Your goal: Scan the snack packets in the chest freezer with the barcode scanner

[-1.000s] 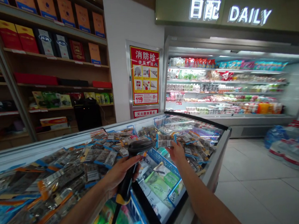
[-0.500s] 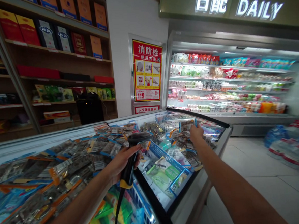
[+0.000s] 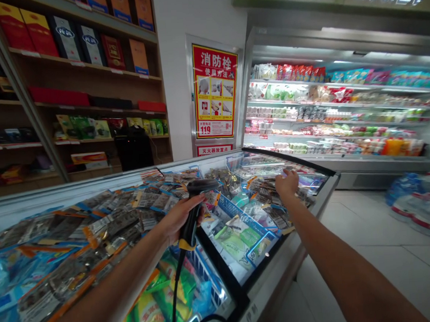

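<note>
A black barcode scanner [image 3: 188,226] with yellow trim is in the grip of my left hand [image 3: 177,218], its head up and its cable hanging down. It hovers above the freezer, over the dark edge between glass and goods. My right hand [image 3: 287,183] reaches over the right part of the freezer, just above a pile of brown snack packets [image 3: 268,192]. Its fingers look slightly apart, with no packet visible in them. More flat brown packets [image 3: 113,225] with blue and orange edges lie spread across the left side.
The chest freezer has a black-framed glass lid [image 3: 223,267]. Blue wire baskets [image 3: 236,210] and green-yellow bags [image 3: 154,305] sit inside. Behind stand shelves [image 3: 98,102] of boxes and a lit chiller [image 3: 329,120]. Wrapped water bottles [image 3: 417,199] stand on the floor at right.
The packet that was in my right hand is no longer seen there, and its fingers have loosened. My left hand has risen slightly with the scanner. The view has shifted a little.
</note>
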The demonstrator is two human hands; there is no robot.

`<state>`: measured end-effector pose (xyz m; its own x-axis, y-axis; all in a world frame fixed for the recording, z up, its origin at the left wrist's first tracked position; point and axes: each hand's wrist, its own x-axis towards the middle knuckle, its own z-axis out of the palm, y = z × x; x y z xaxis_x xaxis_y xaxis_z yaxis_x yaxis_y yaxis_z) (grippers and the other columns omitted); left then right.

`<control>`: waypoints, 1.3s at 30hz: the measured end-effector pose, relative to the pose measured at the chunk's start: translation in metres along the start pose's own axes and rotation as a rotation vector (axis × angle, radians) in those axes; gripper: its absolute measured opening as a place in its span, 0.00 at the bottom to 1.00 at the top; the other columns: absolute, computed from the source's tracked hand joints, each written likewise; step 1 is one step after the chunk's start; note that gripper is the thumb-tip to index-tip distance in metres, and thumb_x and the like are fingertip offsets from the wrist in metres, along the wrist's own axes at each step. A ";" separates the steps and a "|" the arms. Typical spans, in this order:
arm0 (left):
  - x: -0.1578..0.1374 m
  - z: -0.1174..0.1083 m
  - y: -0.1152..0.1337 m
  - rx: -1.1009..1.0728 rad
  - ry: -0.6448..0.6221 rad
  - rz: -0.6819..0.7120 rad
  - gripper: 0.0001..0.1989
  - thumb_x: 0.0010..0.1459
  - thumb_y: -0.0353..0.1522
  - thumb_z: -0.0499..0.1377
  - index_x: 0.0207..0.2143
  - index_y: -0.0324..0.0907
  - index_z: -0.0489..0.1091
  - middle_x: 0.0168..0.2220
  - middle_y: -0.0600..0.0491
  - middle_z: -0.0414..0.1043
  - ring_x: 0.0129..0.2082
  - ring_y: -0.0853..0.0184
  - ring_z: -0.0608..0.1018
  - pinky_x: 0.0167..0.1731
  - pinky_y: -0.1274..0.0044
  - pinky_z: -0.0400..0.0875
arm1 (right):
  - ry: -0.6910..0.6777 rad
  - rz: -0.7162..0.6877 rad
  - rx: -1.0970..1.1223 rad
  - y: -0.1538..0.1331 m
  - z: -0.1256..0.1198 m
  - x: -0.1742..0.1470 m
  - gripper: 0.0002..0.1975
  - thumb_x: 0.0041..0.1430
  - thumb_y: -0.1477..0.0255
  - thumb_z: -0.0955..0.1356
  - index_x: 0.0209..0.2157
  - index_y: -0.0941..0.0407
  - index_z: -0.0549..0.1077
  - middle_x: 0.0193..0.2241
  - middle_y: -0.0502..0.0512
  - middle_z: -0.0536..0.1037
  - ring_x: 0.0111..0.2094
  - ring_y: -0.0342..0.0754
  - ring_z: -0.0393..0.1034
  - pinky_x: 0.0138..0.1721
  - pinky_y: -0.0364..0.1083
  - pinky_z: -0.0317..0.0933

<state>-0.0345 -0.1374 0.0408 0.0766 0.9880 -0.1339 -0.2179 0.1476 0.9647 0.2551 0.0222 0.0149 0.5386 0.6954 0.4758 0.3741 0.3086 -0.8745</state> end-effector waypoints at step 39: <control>-0.015 0.040 0.006 0.020 -0.076 0.030 0.14 0.42 0.40 0.61 0.22 0.38 0.65 0.17 0.57 0.65 0.14 0.77 0.66 0.15 0.83 0.58 | -0.405 0.164 0.527 0.005 0.066 -0.098 0.26 0.32 0.75 0.69 0.39 0.55 0.65 0.22 0.45 0.73 0.23 0.43 0.66 0.25 0.42 0.60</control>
<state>0.0024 -0.1535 0.0574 0.1439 0.9857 -0.0876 -0.2014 0.1159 0.9726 0.1546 -0.0020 -0.0420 0.1933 0.9164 0.3505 -0.1605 0.3820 -0.9101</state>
